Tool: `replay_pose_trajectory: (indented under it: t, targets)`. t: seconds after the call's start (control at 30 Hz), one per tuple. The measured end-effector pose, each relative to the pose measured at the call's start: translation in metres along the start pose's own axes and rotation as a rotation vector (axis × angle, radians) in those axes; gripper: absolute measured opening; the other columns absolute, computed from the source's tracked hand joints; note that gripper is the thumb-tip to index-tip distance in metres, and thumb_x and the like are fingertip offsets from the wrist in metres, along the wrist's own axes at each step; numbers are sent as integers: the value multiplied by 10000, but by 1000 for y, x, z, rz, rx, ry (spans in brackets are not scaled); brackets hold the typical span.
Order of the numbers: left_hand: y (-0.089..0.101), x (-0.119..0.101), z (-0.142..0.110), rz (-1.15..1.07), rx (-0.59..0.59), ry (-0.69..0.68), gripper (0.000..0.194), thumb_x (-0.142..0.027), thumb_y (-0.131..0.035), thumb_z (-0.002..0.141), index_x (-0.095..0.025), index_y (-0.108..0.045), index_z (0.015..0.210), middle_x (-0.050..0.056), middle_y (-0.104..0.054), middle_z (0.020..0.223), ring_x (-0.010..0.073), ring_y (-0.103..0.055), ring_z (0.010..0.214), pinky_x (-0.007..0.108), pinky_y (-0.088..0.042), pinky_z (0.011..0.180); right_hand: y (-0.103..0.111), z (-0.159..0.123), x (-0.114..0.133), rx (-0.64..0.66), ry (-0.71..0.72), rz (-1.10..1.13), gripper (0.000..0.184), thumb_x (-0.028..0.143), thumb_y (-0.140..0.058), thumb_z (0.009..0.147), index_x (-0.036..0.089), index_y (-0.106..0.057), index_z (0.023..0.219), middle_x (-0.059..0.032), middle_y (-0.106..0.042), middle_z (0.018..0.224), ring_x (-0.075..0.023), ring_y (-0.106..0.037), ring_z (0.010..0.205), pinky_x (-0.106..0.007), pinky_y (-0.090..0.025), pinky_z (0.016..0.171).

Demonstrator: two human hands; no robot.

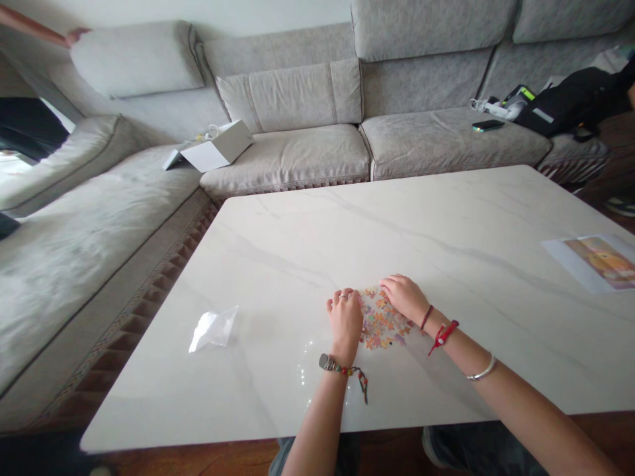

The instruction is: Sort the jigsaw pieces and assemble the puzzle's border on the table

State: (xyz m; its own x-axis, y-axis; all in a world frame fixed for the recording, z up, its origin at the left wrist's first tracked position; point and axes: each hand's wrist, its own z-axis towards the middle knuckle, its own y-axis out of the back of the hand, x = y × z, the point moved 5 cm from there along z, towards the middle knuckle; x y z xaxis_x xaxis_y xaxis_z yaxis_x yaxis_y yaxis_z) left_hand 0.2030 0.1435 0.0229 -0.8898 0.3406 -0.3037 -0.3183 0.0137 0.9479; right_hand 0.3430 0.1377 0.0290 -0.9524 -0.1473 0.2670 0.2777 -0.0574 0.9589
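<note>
A loose heap of small jigsaw puzzle pieces [385,322] in orange, pink and lilac lies in the lower middle of the frame, on a white marble-look counter [397,225]. The left hand [344,317] is curled, knuckles up, against the heap's left edge, and the right hand [404,297] lies half-open, its fingertips on the upper edge. Neither clearly grips anything; whether either holds a piece cannot be told. To the left on the counter lies a clear plastic bag [214,328], and at the right edge a printed picture sheet [592,263]. Behind, on a grey sectional sofa [290,158], sit an open white box [213,149], a phone [488,125] and a black bag [565,102]. Another person's arm [40,26] reaches in at the upper left.
</note>
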Motion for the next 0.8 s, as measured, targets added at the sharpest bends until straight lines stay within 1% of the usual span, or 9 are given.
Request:
replay_pose_trajectory:
  t: [0.07,0.1,0.2,0.27,0.33,0.43,0.53,0.67,0.8]
  targets:
    - [1,0,0,-3,-2,11,259,-123,-385,819,-241,-589,926,45,-584,1057,210,-459,1004,372,-330,826,3,6,8,-28,31,42,196,157,-433,823,163,-620,881,-57,-607,877,-151,-506,867,-252,-369,796]
    - [1,1,0,-6,-1,15,263,-117,-383,818,-239,-588,930,46,-586,1055,209,-461,1003,372,-330,825,3,9,13,-20,60,55,183,163,-455,813,166,-618,897,-55,-600,908,-150,-500,891,-253,-370,803]
    - [0,1,0,-14,2,14,265,-119,-379,822,-235,-584,943,46,-589,1052,208,-465,1003,369,-335,821,-5,22,29,75,126,48,146,151,-507,780,173,-616,874,-56,-582,942,-155,-489,928,-261,-370,803]
    - [-1,2,0,-17,-2,10,261,-130,-376,827,-237,-584,945,45,-591,1051,209,-466,1004,368,-337,818,-12,29,33,120,111,36,107,140,-515,772,166,-612,807,-63,-585,908,-161,-494,918,-268,-368,789]
    - [-1,2,-1,-15,-8,6,258,-136,-376,830,-239,-584,941,42,-592,1049,209,-468,1000,369,-337,816,-17,34,33,128,84,44,78,137,-525,764,155,-601,759,-69,-593,859,-168,-506,886,-275,-368,771]
    - [-1,3,-1,-7,-17,-1,256,-131,-380,825,-239,-583,939,37,-594,1045,210,-470,993,371,-338,814,-20,36,29,100,64,78,62,131,-538,748,156,-595,748,-53,-611,801,-167,-522,844,-276,-367,758]
    - [-1,2,-2,-1,-14,-7,264,-120,-379,820,-233,-577,954,45,-591,1047,208,-469,992,369,-343,818,-20,36,24,44,36,126,92,131,-523,756,174,-604,766,-26,-626,797,-149,-529,833,-262,-366,760]
    - [0,3,-2,-18,-8,-4,288,-124,-368,825,-230,-561,1010,56,-571,1084,207,-465,1002,373,-352,828,-13,33,19,-52,-24,184,144,98,-489,757,178,-609,753,-17,-631,805,-131,-532,809,-241,-377,741]
    - [5,9,-7,-68,-12,40,303,-163,-352,845,-228,-550,1065,67,-549,1128,215,-449,1040,385,-354,856,-1,15,15,-140,-61,220,167,99,-461,774,173,-609,793,-29,-626,826,-135,-524,810,-246,-378,743]
